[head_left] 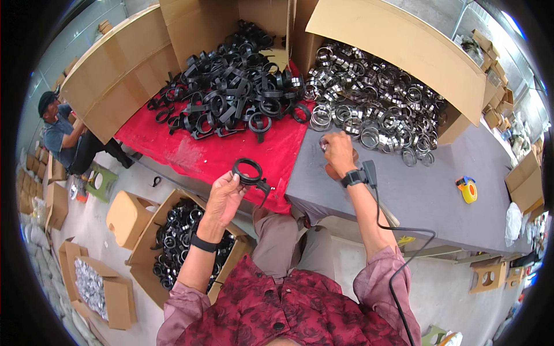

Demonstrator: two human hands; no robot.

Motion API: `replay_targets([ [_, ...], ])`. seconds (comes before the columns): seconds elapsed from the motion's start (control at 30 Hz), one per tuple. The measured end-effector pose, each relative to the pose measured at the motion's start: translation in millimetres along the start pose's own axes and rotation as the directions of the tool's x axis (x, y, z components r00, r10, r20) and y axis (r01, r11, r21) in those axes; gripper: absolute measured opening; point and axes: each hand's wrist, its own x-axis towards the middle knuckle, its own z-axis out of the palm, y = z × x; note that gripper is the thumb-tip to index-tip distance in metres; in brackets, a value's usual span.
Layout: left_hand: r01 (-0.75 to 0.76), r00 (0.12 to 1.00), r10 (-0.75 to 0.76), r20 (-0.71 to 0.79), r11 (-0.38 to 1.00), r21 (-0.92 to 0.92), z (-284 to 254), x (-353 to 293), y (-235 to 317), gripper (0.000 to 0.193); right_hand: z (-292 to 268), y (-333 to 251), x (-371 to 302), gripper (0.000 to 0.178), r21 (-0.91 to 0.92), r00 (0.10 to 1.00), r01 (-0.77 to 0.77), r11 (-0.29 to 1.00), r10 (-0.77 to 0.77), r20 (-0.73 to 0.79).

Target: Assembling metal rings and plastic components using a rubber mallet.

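**Q:** What are your hands doing?

**A:** My left hand [225,196], just left of centre in the frame, pinches a black plastic ring clamp [249,173] by its rim. My fingers are closed lightly on it and the hoop is raised, likely so I can see through it. My right hand [337,153], a little right of centre, is curled over something small and shiny at the near edge of the silver pile; I cannot tell how tightly the fingers close or quite what they hold.

**Q:** Where do the parts lie?

**A:** A heap of black clamps [231,92] sits on a red cloth [202,153] in the upper middle. Beside it, upper right, a heap of metal rings [369,106] spills from a cardboard flap onto a grey table [438,196]. The two piles sit side by side within reach, I judge so that each hand can draw from its own.

**Q:** Anything else nearby?

**A:** A cardboard box of black parts [179,242] stands by my left knee, lower left. A yellow tape dispenser [467,189] rests at the right of the table. Another person [63,135] sits at the far left.
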Motion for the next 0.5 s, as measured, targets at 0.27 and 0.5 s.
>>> replay_targets([
  [0.27, -0.03, 1.0, 0.03, 0.002, 0.999, 0.038, 15.8, -18.6, -38.2, 0.027, -29.5, -18.3, -18.2, 0.015, 0.314, 0.993, -0.045, 0.948, 0.076, -0.089],
  [0.5, -0.06, 0.998, 0.06, 0.009, 0.997, 0.044, 66.6, -16.2, -41.9, 0.039, -80.8, -113.3, -44.7, 0.025, 0.95, 0.962, -0.255, 0.183, 0.148, 0.229],
])
